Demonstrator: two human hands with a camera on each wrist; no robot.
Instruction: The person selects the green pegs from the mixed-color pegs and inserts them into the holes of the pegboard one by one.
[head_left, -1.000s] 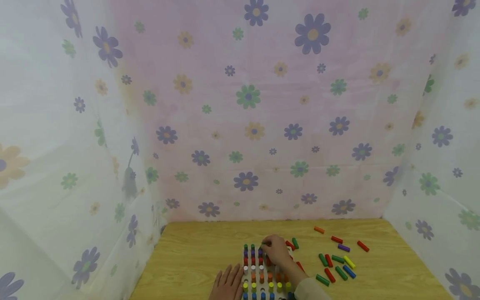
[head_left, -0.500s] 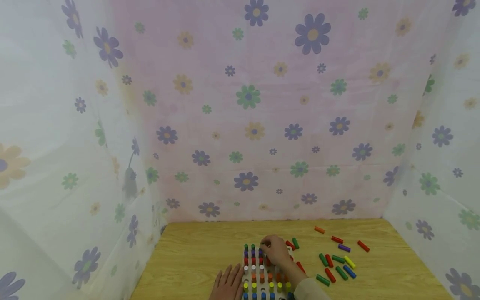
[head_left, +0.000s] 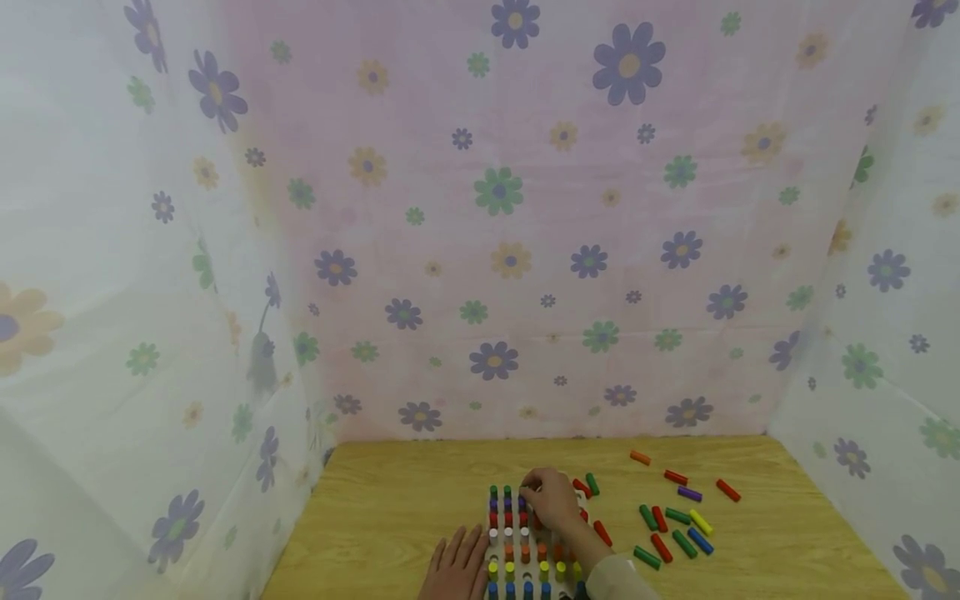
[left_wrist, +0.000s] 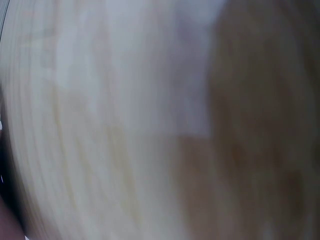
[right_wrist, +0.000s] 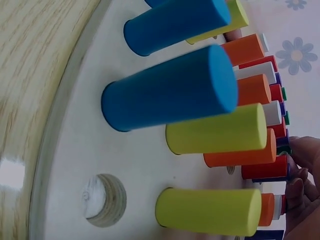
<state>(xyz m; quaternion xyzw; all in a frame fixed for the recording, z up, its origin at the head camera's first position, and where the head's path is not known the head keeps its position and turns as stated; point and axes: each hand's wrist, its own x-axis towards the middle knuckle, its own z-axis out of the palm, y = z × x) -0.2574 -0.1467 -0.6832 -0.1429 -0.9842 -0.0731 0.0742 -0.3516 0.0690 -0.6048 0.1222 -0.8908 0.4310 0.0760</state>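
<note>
Head view looks forward and down, right wrist view close across the same pegboard, blurred left perhaps at tabletop.

"Left wrist view, what's there?"
"Pale wood-grain tabletop, badly blurred. Whitish glare patch toward its top, broad dark-brown band down its right side."
"Left edge?"
"Narrow black strip, low down. Dull pinkish patch below, lower-left corner. Can't identify either."
</note>
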